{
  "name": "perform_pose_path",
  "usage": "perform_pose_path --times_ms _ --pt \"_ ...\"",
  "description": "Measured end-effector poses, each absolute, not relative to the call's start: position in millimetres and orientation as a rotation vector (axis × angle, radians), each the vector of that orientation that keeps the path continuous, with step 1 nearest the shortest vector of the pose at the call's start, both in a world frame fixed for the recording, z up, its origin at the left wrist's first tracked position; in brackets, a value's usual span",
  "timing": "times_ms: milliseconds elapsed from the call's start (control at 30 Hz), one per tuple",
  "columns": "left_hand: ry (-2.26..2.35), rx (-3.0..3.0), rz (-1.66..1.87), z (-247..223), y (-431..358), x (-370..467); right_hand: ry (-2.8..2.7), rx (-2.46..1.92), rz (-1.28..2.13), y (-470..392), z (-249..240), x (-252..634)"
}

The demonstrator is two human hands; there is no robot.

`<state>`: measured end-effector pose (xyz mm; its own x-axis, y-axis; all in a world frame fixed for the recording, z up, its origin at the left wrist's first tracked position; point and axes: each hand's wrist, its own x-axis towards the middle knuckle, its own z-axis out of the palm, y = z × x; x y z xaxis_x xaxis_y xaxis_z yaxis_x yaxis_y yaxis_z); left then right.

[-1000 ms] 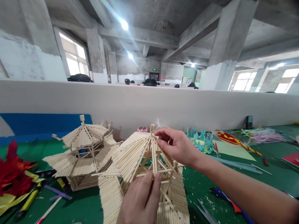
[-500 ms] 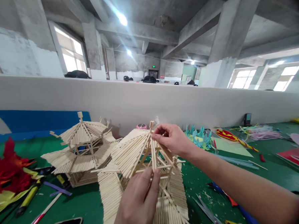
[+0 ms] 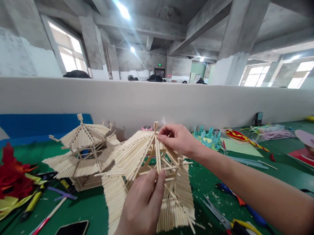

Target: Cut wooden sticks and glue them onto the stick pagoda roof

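Observation:
In front of me stands a pavilion model made of thin wooden sticks (image 3: 130, 156), its upper roof partly covered and open on the near right side. My right hand (image 3: 178, 139) is closed in a pinch at the top of a wooden stick (image 3: 158, 155), just below the roof's peak. Lower down, my left hand (image 3: 143, 202) pinches the bottom end of that stick at the roof's edge. A second stick lies close alongside it. The fingertips of both hands partly hide the stick ends.
A similar stick pavilion (image 3: 83, 162) stands at the left. Scissors (image 3: 216, 211) and yellow-handled pliers (image 3: 251, 229) lie at the right, a phone (image 3: 72, 230) at the front. Red fabric leaves (image 3: 7, 180) lie far left. A white partition (image 3: 121, 98) runs behind.
The view has shifted slightly, so the models sit a little higher and further left in the picture. Both hands keep their pinch on the stick.

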<state>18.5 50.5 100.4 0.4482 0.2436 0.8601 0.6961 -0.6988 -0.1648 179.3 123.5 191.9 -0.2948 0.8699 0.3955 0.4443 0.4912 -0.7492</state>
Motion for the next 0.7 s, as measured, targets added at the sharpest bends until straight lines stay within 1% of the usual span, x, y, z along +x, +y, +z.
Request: perform_pose_path --times_ms 433,700 --pt "-0.758 -2.231 -1.149 108.9 49.9 17.9 -1.920 -1.082 0.640 121.4 194.1 179.3" --pt "-0.695 -2.227 -1.163 104.9 49.2 16.9 -1.918 -1.078 0.645 121.2 193.8 179.4"
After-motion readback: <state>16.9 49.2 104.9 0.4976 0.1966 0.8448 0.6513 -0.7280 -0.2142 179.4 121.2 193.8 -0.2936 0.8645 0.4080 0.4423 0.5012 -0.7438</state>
